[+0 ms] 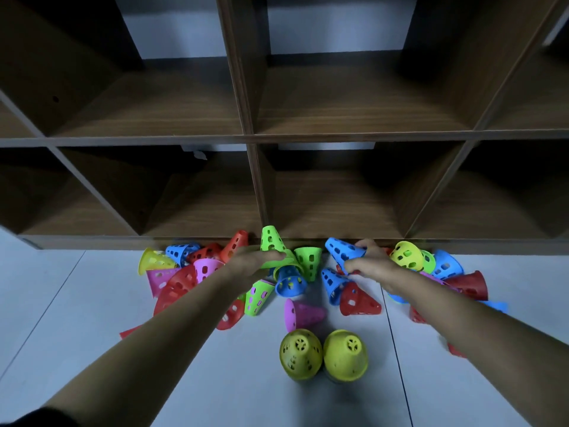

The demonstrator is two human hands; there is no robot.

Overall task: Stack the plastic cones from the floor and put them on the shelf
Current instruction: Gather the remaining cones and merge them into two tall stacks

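While the left hand (257, 259) clamps a green cone (270, 241) and the right hand (368, 262) closes on a blue cone (340, 249), nesting them squarely looks wisest — roughly two dozen cones litter the floor (77, 303), two yellow cones (323, 354) nearest, shelf (277, 138) bare.
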